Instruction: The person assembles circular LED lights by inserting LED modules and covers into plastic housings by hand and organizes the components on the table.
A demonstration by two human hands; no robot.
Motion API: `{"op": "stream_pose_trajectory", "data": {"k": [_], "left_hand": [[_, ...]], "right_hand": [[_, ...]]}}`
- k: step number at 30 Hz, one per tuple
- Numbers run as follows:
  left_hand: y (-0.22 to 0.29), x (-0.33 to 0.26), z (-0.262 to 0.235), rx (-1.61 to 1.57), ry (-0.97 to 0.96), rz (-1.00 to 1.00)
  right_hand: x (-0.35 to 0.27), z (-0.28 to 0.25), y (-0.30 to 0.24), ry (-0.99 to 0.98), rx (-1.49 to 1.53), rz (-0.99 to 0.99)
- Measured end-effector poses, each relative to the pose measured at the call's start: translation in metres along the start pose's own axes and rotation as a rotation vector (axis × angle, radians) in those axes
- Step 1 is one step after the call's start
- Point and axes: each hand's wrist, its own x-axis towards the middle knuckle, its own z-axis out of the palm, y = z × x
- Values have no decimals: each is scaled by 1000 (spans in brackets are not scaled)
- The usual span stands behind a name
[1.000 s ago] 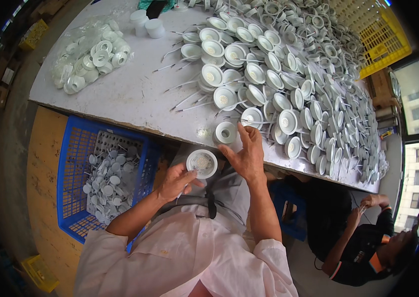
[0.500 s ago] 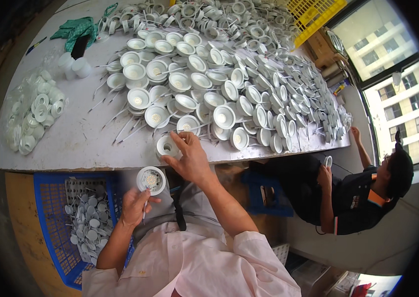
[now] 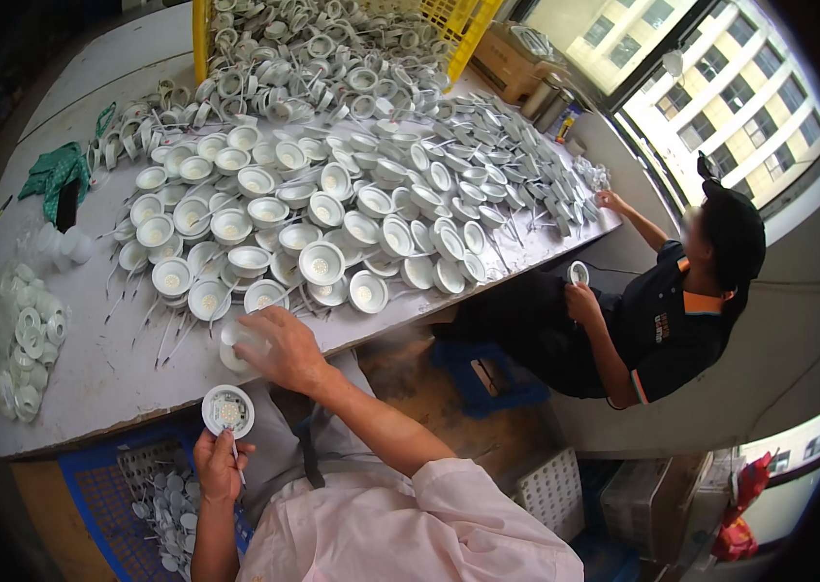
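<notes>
In my left hand [image 3: 220, 466] is a round white LED downlight [image 3: 228, 411], held upright by its lower rim and cable, its dotted LED disc facing me. At the table's front edge, my right hand [image 3: 286, 351] has its fingers closed on the side of a white plastic ring [image 3: 230, 349]. Motion smears the fingertips and the ring a little. Just beyond that hand lie many white downlights [image 3: 321, 263], heaped with their cables sticking out.
A bag of white rings [image 3: 30, 335] lies at the table's left, near a green cloth [image 3: 53, 175]. Below the edge stands a blue basket [image 3: 90, 485] of small round parts. A yellow crate [image 3: 473, 34] is at the back. Another person [image 3: 672, 320] sits at right, holding a ring-shaped part.
The whole view has swung to the right, so table and hands appear farther left. My left hand keeps the downlight; my right hand remains at the white ring by the table edge.
</notes>
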Motion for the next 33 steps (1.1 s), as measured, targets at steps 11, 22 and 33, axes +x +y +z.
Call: {"op": "stream_pose_trajectory", "data": {"k": [11,22,33], "left_hand": [[2,39,69,53,-235,20],[3,35,62,186,-99,69],[3,38,72,254,2,-6]], "right_hand": [[-32,-82,-2,85,286,299],[-54,-72,-10,29,344,262],[-71,-40,-14,-68,936,538]]}}
